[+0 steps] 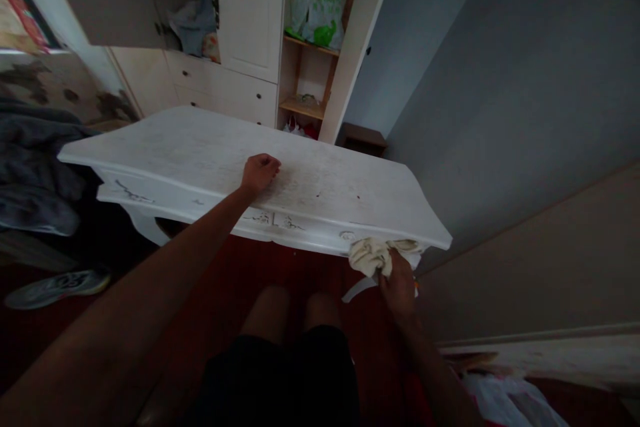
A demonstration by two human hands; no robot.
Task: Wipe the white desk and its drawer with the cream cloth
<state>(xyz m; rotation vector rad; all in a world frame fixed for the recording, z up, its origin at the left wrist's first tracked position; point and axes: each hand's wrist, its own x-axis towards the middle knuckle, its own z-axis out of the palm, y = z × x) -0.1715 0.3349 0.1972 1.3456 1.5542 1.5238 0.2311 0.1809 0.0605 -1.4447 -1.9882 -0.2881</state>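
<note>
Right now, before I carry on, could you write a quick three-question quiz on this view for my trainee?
1. Which hand holds the cream cloth?
2. True or false: the left hand is underneath the white tabletop.
3. Where is the green-printed plastic bag? A) on the tabletop; B) in the cabinet; C) on the shoe.

Key: 1. The right hand. 2. False, it is above. 3. B.

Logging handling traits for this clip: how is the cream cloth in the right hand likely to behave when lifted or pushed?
The cream cloth is probably floppy, since it bunches into loose folds in the right hand. It looks light: one hand holds it. Being crumpled, it seems unlikely to roll.
</note>
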